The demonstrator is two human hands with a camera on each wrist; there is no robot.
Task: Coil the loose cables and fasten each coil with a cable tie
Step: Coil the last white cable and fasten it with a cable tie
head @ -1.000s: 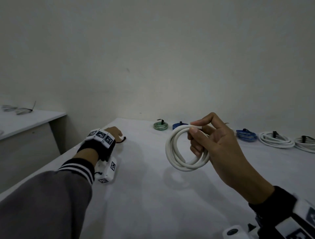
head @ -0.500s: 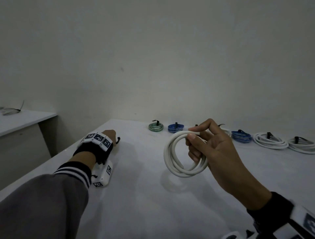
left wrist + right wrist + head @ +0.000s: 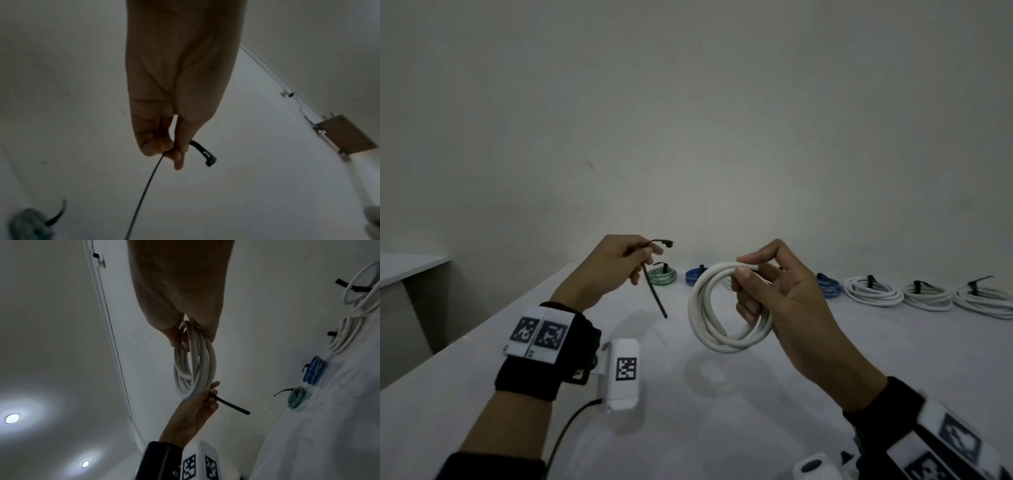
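White cable coil (image 3: 726, 310) held in the air above the worktop (image 3: 739, 411), between both hands, bare surface beneath; worktop's left edge dropping off beside the left arm. Right hand (image 3: 787, 301) gripping the coil, thumb and curled fingers pinching its top and side. Left hand (image 3: 613, 270) pinching a black cable tie (image 3: 654, 291), tail hanging down, just left of the coil, apart from it. Tied coils (image 3: 873, 291) in a row along the far wall edge. Tie's slotted head (image 3: 207, 158) clear only from the left wrist; ceiling lights (image 3: 12, 417) only from the right wrist
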